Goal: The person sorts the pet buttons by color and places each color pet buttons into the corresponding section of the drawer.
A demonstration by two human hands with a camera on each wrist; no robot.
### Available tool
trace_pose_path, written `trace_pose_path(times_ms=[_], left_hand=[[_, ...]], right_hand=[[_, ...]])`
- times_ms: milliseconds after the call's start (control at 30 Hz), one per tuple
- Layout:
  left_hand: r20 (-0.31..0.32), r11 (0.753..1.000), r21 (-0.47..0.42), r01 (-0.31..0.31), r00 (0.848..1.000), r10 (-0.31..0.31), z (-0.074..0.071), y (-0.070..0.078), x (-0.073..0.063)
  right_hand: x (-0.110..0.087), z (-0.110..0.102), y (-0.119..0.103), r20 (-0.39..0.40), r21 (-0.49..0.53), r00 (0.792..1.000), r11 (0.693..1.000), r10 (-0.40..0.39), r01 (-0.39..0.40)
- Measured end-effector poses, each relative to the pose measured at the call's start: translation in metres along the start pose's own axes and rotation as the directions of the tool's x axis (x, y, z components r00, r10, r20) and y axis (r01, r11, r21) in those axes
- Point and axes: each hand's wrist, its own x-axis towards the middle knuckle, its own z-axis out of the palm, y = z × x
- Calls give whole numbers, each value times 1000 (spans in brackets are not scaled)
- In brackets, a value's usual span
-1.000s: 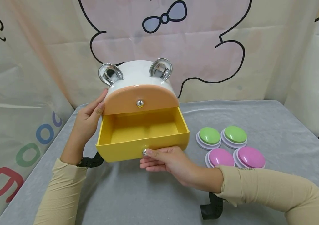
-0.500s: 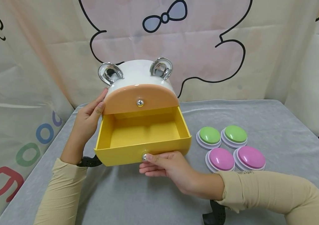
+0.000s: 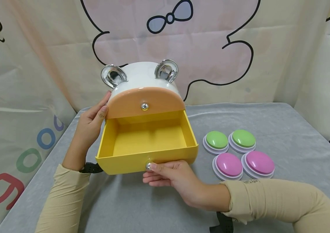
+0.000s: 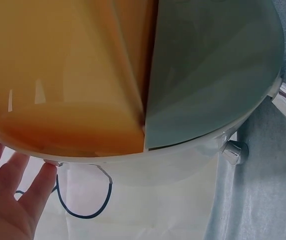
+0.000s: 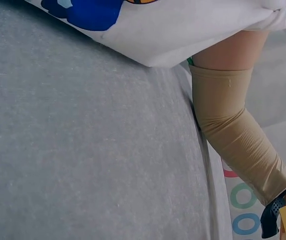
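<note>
A rounded white drawer box [image 3: 146,73] with two silver ears is tilted up in the middle of the table. Its orange upper front [image 3: 165,102] is closed, while the yellow drawer [image 3: 141,161] is pulled well out and holds nothing. My left hand [image 3: 90,126] grips the box's left side, thumb at the front edge. With thumb and forefinger, my right hand [image 3: 178,181] pinches the drawer's silver knob [image 3: 148,166]. The left wrist view shows a grey-green curved panel [image 4: 212,75] near silver feet [image 4: 235,152], and left fingers [image 4: 38,190] at the white rim.
Two green domed buttons [image 3: 216,140] and two pink ones [image 3: 229,164] on pale bases stand to the right of the box. Grey cloth [image 3: 124,210] covers the table. A printed curtain [image 3: 211,64] hangs behind it. Black wrist straps [image 3: 224,223] hang under both forearms.
The right hand has drawn the yellow drawer further out, toward the person and slightly down. The left hand and the white box have stayed nearly still.
</note>
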Motion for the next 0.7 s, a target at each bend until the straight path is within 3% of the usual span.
trace_pose_path(times_ms=[700], left_hand=[[-9,1000,19,-12,1000,13,0,0,-1]], right_hand=[[-10,1,4,3,-6,1000,1000,-15,15]])
